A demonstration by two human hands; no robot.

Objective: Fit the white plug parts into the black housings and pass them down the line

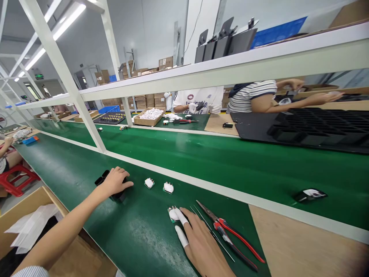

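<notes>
- Left hand (pixel 117 181): fingers curved over black cases (pixel 118 195); cannot tell whether they grip
- Right hand (pixel 201 238): fingers spread, white-capped, one tip at a circuit board (pixel 173 218) lying on the green bench (pixel 141 238)
- Co-worker's white shirt (pixel 180 96): partly covered lettering, "ratio" legible

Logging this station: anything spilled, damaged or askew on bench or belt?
No clear damage or spill. A pale, streaky patch on the green bench top, left of the right hand, looks odd; it may be wear or glare. The black part on the belt is blurred, so can't judge it.
</notes>
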